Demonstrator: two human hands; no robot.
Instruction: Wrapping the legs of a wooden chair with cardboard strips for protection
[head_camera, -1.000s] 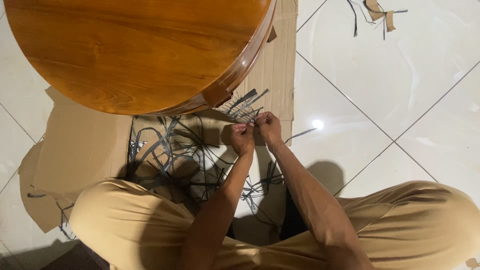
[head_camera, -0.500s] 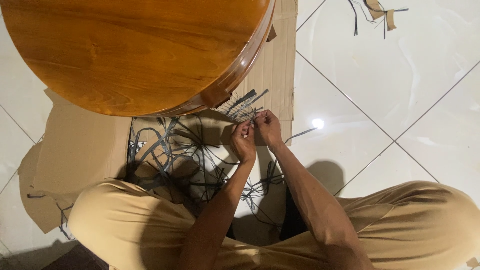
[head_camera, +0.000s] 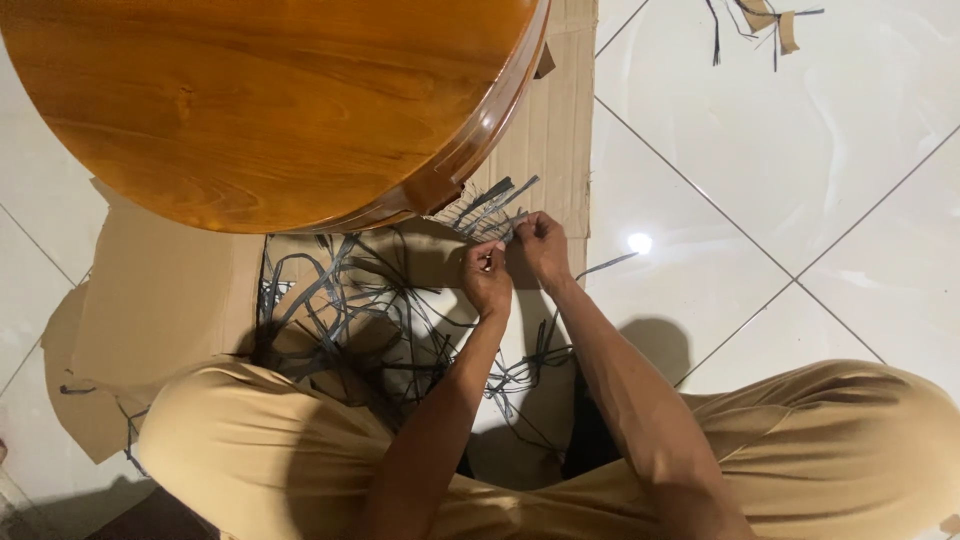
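Left hand (head_camera: 487, 278): we see it curled, fingertips pinched together on a thin dark strip (head_camera: 497, 228); grip clamped on it, knuckles toward the camera.
Right hand (head_camera: 541, 245): just beside the left one, almost touching; grip also closed on the same strip, thumb and fingers pressed together.
Strip location: between both hands, just below the rim of the round wooden desk (head_camera: 270, 100), over the cardboard sheet (head_camera: 160, 300). Its far end fans toward a small bundle of dark strips (head_camera: 490, 203) sticking out by the desk edge.
Loose strips (head_camera: 340, 300): tangled heap of dark grey strands lying on the cardboard, left of the hands and down toward the lap; some run under the forearms.
Desk: glossy orange-brown wood, round top, fills the upper left; we see it from above, rim overhanging the cardboard.
Cardboard: flattened brown pieces spread on the floor, partly under the desk, torn edge at lower left.
Floor (head_camera: 800, 180): white glossy tiles with dark grout lines, a bright light reflection near the right hand.
Scraps (head_camera: 760, 20): a few dark strands and brown bits at the top right, well apart from the hands.
Person: seated, tan trousers (head_camera: 850, 450), knees spread either side of the forearms.
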